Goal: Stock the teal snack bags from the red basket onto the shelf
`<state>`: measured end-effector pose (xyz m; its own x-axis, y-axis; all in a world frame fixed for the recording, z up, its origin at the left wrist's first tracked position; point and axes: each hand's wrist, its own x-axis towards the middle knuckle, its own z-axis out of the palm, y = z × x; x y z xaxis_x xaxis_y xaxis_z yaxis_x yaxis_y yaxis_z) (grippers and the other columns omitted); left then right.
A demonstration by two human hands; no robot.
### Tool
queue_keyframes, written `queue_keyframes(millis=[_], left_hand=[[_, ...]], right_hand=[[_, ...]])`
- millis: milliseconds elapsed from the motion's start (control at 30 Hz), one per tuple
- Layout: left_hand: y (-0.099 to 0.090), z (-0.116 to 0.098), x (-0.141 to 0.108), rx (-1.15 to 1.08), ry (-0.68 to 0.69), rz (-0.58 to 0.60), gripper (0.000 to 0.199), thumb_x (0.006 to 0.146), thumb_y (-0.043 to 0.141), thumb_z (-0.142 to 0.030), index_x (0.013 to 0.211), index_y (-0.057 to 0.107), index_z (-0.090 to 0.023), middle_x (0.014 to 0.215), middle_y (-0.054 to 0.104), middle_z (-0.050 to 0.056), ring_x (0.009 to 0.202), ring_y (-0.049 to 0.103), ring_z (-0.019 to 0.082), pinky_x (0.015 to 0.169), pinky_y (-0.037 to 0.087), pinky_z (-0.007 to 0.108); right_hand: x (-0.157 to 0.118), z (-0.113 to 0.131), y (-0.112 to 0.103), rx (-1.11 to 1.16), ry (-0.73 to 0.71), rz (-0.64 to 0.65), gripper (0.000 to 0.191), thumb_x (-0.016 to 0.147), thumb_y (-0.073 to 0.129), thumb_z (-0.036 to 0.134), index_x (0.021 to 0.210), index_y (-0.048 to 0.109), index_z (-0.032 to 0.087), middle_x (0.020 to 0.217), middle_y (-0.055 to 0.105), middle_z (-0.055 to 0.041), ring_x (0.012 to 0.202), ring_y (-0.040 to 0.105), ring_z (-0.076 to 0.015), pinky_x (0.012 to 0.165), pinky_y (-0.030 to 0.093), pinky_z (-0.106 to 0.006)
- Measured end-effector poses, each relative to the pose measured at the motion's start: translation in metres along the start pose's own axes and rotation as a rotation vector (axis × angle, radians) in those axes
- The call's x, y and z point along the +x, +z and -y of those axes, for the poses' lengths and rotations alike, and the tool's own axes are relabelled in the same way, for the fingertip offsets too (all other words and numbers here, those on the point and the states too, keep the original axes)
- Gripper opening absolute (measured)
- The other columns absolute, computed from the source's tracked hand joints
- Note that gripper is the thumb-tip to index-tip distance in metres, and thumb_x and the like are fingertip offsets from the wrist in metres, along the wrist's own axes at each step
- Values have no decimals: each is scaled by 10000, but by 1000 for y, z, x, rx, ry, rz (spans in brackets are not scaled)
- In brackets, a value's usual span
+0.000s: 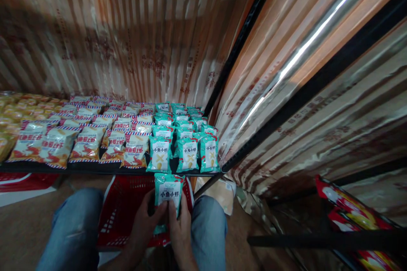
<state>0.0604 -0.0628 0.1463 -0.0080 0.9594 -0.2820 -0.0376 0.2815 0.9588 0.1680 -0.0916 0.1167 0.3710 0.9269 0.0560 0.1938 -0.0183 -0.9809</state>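
Between my knees, a teal snack bag (168,186) with a white label is held upright in both hands. My left hand (149,216) grips its left side, with the thumb pressed on the front. On the right side, my right hand (180,220) holds it the same way, thumb on the label. Part of another teal bag (160,229) shows below, mostly hidden by my hands. A red plastic basket (119,207) sits under them. Just beyond stand rows of matching teal bags (189,152) on a black shelf (104,168).
White and orange snack bags (85,142) fill the shelf's middle, with yellow packs (25,108) at far left. A black metal post (305,89) slants across the right. Red bags (356,211) lie at lower right. Striped sheeting (127,29) hangs behind the shelf.
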Motion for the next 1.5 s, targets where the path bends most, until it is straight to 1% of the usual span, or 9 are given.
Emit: queue_keyframes(millis=[200,333,500,600,867,1000,1167,1333,1500], left_hand=[[15,-6,0,-18,-20,31,644,596,660,-614,1026,594,-138,1013,701,130,941,654,295,870,497,417],[21,0,0,-4,10,20,601,628,636,-599,1026,592,-150,1012,698,111,957,648,282,858,501,386],[25,3,0,54,19,-28,586,627,618,-602,1009,603,-158,995,696,111,951,647,288,856,501,395],[26,5,1,73,25,-29,573,645,604,-599,1019,599,-165,1002,694,107,953,646,288,856,500,399],[20,13,3,95,36,-19,604,683,583,-577,1106,561,-146,1105,662,133,1046,616,292,917,475,409],[15,3,9,62,77,-88,649,675,595,-559,1180,525,-157,1195,626,133,1118,586,287,961,451,398],[7,-8,18,82,118,-132,611,702,569,-550,1170,533,-160,1176,633,129,1116,586,286,965,445,400],[0,-7,25,93,157,-148,537,734,560,-524,1138,549,-172,1164,641,121,1114,585,289,964,445,417],[1,-2,23,113,159,-122,549,755,543,-520,1171,536,-160,1186,629,130,1125,578,288,975,437,417]], right_hand=[[5,-7,-5,-87,-48,-157,529,879,456,499,1278,529,159,1201,633,-120,1117,589,-237,933,479,-348],[8,-2,-9,-112,-77,-143,502,889,423,500,1225,568,157,1153,657,-111,1070,613,-233,905,488,-335],[11,-3,-13,-138,-109,-160,486,897,409,496,1184,605,158,963,716,-87,988,646,-228,827,514,-310],[11,-6,-13,-159,-124,-170,491,902,408,492,1223,586,166,972,718,-82,980,650,-228,807,518,-303],[13,-19,-9,-130,-60,-88,477,914,402,465,1214,572,136,1078,691,-107,985,652,-215,780,526,-278],[21,-18,0,-146,-130,-78,431,916,413,437,1203,576,160,1144,665,-108,1050,630,-223,843,519,-310],[34,-12,14,-165,-201,-84,467,912,425,444,1277,520,168,1246,607,-123,1159,568,-239,938,482,-369],[38,-9,25,-149,-202,-50,487,911,429,450,1310,485,175,1243,605,-130,1137,581,-239,915,496,-368],[37,-12,24,-179,-200,-58,484,915,411,449,1297,479,160,1233,601,-145,1130,577,-242,922,484,-384]])
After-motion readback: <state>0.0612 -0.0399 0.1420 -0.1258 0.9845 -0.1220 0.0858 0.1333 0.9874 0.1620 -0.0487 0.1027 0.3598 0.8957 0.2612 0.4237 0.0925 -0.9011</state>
